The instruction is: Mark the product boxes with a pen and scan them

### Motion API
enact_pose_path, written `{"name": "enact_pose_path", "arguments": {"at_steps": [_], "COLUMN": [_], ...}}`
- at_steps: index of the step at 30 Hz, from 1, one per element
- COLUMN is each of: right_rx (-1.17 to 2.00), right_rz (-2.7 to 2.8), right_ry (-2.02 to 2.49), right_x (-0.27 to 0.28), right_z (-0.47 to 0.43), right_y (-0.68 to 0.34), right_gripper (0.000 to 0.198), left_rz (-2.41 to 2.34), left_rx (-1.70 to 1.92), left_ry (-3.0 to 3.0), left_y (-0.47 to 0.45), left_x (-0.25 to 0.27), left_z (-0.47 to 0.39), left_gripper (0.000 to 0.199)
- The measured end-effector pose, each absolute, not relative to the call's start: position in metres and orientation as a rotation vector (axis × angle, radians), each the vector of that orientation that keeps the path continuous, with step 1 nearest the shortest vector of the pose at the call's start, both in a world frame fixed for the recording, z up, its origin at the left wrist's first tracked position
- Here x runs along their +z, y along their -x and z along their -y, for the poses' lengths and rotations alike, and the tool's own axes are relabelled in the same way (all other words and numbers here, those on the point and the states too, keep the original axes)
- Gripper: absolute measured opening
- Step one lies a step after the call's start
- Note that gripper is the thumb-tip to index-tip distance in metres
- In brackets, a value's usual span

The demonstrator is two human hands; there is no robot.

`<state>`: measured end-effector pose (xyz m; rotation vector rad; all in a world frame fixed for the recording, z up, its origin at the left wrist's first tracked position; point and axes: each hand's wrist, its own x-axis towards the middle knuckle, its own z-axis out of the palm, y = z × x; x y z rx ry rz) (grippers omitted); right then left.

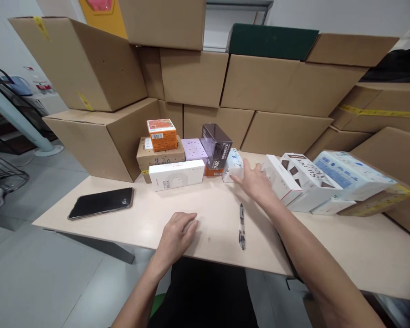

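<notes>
My right hand [256,182] reaches across the table, its fingers apart. It is at the right side of a small white box with blue marks [233,165]. My thumb overlaps the box's lower front; whether it touches, I cannot tell. My left hand [178,232] rests near the table's front edge, fingers loosely bent, thumb apart, holding nothing. A clear pen with black ends [242,227] lies between my hands. Behind my left hand, a white power bank box [177,175] stands on its long edge. A dark brown box [216,146] sits on an orange box [213,172].
An orange box [162,135] sits on a brown carton [146,159] beside a lilac box [193,148]. A phone [101,203] lies left. On the right stand a white box [282,180], a lettered white box [309,180] and a light-blue package [353,173]. Large cartons [266,86] wall the back.
</notes>
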<state>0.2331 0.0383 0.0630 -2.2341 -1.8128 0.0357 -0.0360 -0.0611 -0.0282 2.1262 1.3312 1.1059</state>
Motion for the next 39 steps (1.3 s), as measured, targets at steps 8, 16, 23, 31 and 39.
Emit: {"name": "enact_pose_path", "arguments": {"at_steps": [8,16,23,31,39], "right_rx": [0.208,-0.057,0.356,0.729,0.608], "right_rz": [1.652,1.537,1.926,1.888,1.537], "right_ry": [2.266,2.072,1.412,1.255,1.501], "right_x": [0.055,0.102,0.074,0.014,-0.009], "right_z": [-0.08,0.038,0.107,0.074,0.081], "right_y": [-0.223,-0.283,-0.258,-0.23,-0.217], "right_gripper": [0.059,0.06,0.048,0.056,0.056], "left_rz": [-1.352,-1.321,-1.348,-1.35,-1.305], "left_rx": [1.093,1.132,1.454,1.404,1.34], "left_ry": [-2.072,-1.891,-1.265,-1.517,-1.495], "left_y": [0.038,0.039,0.042,0.045,0.024], "left_x": [-0.03,-0.031,-0.035,-0.029,-0.027], "left_z": [0.059,0.059,0.055,0.061,0.056], "left_gripper": [0.022,0.026,0.047,0.044,0.052]}}
